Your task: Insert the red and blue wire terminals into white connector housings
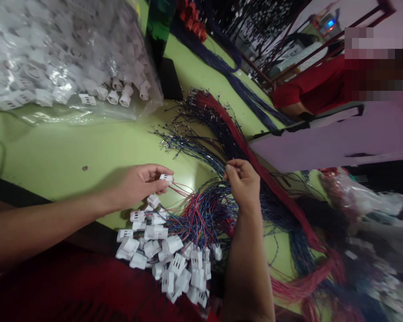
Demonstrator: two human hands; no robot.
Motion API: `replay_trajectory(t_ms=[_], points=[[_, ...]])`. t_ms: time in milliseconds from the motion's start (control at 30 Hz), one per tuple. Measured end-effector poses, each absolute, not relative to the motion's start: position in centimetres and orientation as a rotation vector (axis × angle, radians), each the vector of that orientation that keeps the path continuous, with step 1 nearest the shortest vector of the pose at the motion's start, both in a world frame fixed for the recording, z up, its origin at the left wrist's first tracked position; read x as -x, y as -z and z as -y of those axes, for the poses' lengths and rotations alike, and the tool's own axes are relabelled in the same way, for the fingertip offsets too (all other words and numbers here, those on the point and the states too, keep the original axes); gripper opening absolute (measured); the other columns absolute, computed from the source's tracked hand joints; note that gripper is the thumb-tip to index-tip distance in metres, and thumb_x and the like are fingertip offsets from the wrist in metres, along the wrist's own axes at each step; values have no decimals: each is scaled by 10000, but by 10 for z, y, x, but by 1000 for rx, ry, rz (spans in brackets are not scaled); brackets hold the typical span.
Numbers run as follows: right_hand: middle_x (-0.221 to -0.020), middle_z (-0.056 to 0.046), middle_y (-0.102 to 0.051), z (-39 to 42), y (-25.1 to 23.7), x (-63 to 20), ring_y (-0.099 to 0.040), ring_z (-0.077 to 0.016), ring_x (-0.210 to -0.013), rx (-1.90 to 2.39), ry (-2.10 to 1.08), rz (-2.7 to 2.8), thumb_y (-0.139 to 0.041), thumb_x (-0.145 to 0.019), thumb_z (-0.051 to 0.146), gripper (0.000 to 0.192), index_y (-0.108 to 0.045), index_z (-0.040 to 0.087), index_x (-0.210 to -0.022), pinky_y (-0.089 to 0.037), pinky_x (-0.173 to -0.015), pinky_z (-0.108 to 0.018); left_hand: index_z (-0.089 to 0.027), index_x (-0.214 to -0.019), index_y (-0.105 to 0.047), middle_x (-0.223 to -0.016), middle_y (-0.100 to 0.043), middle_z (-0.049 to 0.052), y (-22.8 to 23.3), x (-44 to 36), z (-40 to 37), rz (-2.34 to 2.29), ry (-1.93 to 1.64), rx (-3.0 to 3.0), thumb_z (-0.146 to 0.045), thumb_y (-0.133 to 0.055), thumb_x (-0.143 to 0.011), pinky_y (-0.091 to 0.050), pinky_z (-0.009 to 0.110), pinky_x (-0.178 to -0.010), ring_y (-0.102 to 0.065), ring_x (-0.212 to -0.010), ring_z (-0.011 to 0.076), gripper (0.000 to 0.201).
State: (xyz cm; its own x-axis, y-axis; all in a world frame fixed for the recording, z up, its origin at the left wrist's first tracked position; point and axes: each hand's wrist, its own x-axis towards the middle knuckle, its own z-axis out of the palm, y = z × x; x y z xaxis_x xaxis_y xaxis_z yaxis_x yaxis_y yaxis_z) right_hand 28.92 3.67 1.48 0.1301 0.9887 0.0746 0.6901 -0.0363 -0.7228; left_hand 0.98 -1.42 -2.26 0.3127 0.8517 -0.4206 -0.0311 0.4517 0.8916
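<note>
My left hand [147, 182] pinches a white plastic connector housing [166, 177] with slots in its face. Thin red wires [181, 188] run from that housing toward the wire heap on the right. Just below lies a pile of similar white connector housings [156, 232], joined to red and blue wires [201, 210]. My right hand [244, 179] has thumb and forefinger pressed together beside a bundle of blue wires [201, 154] with metal-tipped ends. Whatever its fingertips hold is too small to make out.
A clear plastic bag [70, 58] full of white housings stands at the back left of the green table [97, 147]. Long red wires [255, 156] stretch across the right side. A dark green bottle [159, 27] is behind the bag. Another person in a red sleeve [309, 89] sits at the right.
</note>
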Motion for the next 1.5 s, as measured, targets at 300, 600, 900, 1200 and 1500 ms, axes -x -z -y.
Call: replay_trajectory(t_ms=[300, 600, 900, 1200, 1500], points=[[-643, 4, -625, -39, -6, -302, -588, -174, -614, 1949, -578, 1746, -592, -709, 280, 132, -626, 195, -804, -455, -606, -301, -219, -1113, -688, -863, -758, 28, 26, -8, 15, -1073, -711, -929, -351, -697, -823, -501, 238, -628, -671, -738, 133, 319], [-645, 2, -686, -38, -10, -295, -650, -157, -550, 1925, -764, 1544, -640, -734, 308, 111, -620, 202, -761, -506, -587, -287, -219, -1098, -693, -847, -761, 28, 22, -8, 15, -1096, -699, -936, -332, -693, -818, -505, 237, -628, -674, -729, 135, 302], [-587, 12, -689, -41, -11, -296, -648, -127, -466, 1790, -1026, 1139, -621, -678, 216, 116, -507, 209, -697, -552, -500, -251, -183, -1067, -690, -772, -743, 22, 19, -10, 12, -1123, -713, -943, -317, -693, -801, -509, 238, -598, -663, -691, 137, 299], [-559, 28, -650, -44, -7, -295, -543, -86, -416, 1797, -1004, 1121, -619, -619, 224, 116, -518, 204, -673, -451, -431, -207, -203, -1106, -679, -812, -753, 19, 20, -8, 14, -1140, -674, -990, -371, -675, -833, -499, 223, -585, -679, -738, 142, 320], [-501, 85, -481, -40, -6, -304, -405, -77, -483, 1794, -990, 1423, -695, -636, 301, 175, -553, 201, -655, -309, -496, -220, -194, -1072, -687, -784, -744, 25, 23, -10, 13, -1121, -712, -936, -337, -699, -810, -488, 222, -578, -668, -712, 139, 299]])
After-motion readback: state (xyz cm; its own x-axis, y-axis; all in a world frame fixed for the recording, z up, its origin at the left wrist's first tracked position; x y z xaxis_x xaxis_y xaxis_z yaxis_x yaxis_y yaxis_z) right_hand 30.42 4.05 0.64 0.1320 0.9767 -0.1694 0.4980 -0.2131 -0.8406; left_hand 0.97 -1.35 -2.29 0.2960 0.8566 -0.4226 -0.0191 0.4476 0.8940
